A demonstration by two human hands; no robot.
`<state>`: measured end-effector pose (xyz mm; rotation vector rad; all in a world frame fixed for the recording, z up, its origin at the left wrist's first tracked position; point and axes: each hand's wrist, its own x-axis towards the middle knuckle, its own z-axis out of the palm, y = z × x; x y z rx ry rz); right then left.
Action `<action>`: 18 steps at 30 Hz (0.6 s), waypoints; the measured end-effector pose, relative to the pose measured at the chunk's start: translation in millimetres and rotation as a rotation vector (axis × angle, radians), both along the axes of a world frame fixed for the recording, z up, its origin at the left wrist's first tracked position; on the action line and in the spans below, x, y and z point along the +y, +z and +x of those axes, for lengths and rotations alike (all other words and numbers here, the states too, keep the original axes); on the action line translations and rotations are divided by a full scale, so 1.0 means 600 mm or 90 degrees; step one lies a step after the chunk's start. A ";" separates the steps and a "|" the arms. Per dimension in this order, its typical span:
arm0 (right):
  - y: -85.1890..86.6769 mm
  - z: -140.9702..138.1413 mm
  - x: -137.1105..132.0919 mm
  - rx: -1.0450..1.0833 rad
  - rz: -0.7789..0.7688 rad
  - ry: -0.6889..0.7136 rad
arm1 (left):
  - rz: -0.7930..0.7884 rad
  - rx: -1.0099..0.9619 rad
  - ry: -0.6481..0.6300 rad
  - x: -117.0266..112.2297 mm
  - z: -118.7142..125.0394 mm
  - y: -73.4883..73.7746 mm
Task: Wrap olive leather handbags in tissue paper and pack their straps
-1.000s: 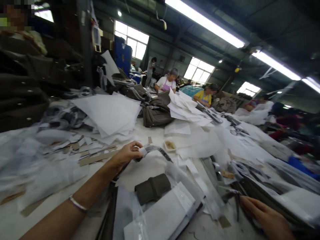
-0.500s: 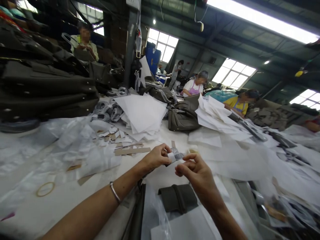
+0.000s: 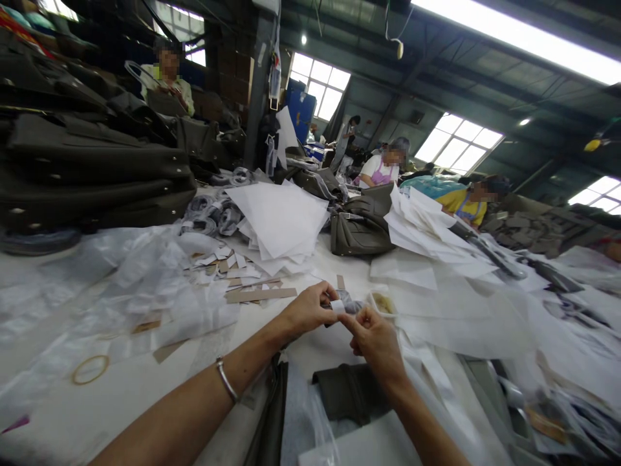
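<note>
My left hand (image 3: 306,309) and my right hand (image 3: 376,340) meet above the white table (image 3: 121,395), both pinching a small plastic-wrapped grey strap with a white paper tab (image 3: 342,304). A silver bracelet (image 3: 226,380) rings my left wrist. Just below my hands lies a dark olive folded wallet piece (image 3: 350,393) on clear plastic bags, partly hidden by my right forearm.
White paper sheets (image 3: 279,220), cardboard strips (image 3: 259,294) and crumpled plastic (image 3: 145,285) cover the table. Dark bags (image 3: 87,175) are stacked at left; an olive handbag (image 3: 359,233) stands mid-table. A small tray (image 3: 383,303) sits beyond my hands. Several people work farther back.
The view swung left. My right hand came up from the table's right edge to join the left on the wrapped strap, then closed in tighter on it.
</note>
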<state>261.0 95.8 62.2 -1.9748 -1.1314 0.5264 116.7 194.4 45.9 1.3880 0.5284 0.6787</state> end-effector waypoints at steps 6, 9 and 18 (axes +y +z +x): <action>0.040 0.019 -0.014 -0.598 0.251 0.240 | -0.108 -0.047 -0.075 0.004 -0.008 0.013; 0.055 0.007 -0.004 -0.705 0.256 0.405 | -0.161 -0.095 -0.113 0.007 -0.014 0.020; 0.057 0.006 0.057 -0.686 0.028 0.510 | -0.015 0.035 -0.144 0.042 -0.042 0.008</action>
